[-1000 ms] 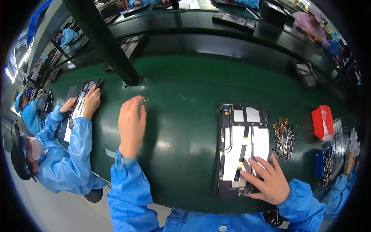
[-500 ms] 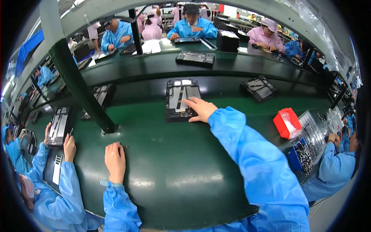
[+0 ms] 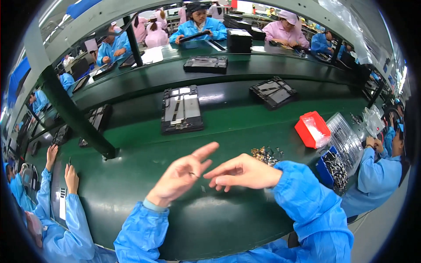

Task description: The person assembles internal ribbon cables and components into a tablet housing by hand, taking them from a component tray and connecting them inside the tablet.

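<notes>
Above the green bench, my left hand (image 3: 177, 176) is turned partly palm up with its index finger stretched out. Its other fingers curl around a small dark part (image 3: 192, 174), too small to name. My right hand (image 3: 245, 171) reaches in from the right, its fingers extended toward the left fingertips, with a small gap between the hands; nothing shows in it. Just beyond my right wrist lies a little pile of gold and black small parts (image 3: 265, 154). Past both hands, an opened tablet (image 3: 182, 110) rests on the belt, its inner side up.
More opened tablets (image 3: 273, 92) lie along the dark belt. At right stand a red bin (image 3: 302, 130) with plastic bags, a blue bin (image 3: 323, 172) of small parts and clear trays (image 3: 345, 136). A green post (image 3: 76, 114) rises at left. Co-workers sit on both sides and opposite.
My right hand has left the tablet and come back toward me. My left hand has lifted off the bench and moved right, turning palm up. The view has shifted; the small pile is now visible.
</notes>
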A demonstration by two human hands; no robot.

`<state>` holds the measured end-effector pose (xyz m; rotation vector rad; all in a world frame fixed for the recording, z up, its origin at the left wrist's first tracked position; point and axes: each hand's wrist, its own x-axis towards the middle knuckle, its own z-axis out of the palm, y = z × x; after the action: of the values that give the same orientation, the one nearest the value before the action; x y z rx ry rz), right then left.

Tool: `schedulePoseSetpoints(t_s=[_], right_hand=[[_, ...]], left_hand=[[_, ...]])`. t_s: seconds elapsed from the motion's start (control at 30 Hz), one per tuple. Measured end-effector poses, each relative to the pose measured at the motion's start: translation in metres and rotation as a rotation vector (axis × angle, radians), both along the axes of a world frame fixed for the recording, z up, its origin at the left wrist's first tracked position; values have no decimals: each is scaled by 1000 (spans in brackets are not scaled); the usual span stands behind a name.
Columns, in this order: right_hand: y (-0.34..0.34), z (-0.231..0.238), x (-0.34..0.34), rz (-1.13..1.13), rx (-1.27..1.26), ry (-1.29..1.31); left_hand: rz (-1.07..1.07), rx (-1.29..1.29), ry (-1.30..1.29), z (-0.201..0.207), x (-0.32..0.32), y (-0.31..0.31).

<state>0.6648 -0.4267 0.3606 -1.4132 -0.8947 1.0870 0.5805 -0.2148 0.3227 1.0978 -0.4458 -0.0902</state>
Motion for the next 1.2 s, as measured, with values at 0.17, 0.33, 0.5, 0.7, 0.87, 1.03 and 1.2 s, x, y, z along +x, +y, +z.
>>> schedulePoseSetpoints(t_s=[0.17,0.33,0.5,0.7,0.87,1.03,1.2], right_hand=[[-28,-8,-19,-151,114,184],[-50,-5,-30,-322,116,179],[-48,-9,-39,-285,75,358],[-58,-17,-39,-293,68,113],[-62,-16,-33,-792,231,-104],[-64,-26,-43,-762,271,-171],[-78,-20,-51,-883,291,-1152]], left_hand=[[-174,-50,-68,2,12,-41],[-25,0,176,4,5,-63],[-116,-24,112,4,3,-62],[-112,38,-26,-5,4,-72],[10,219,379,3,-20,-87],[115,365,264,12,-32,-110],[262,357,137,9,-35,-116]])
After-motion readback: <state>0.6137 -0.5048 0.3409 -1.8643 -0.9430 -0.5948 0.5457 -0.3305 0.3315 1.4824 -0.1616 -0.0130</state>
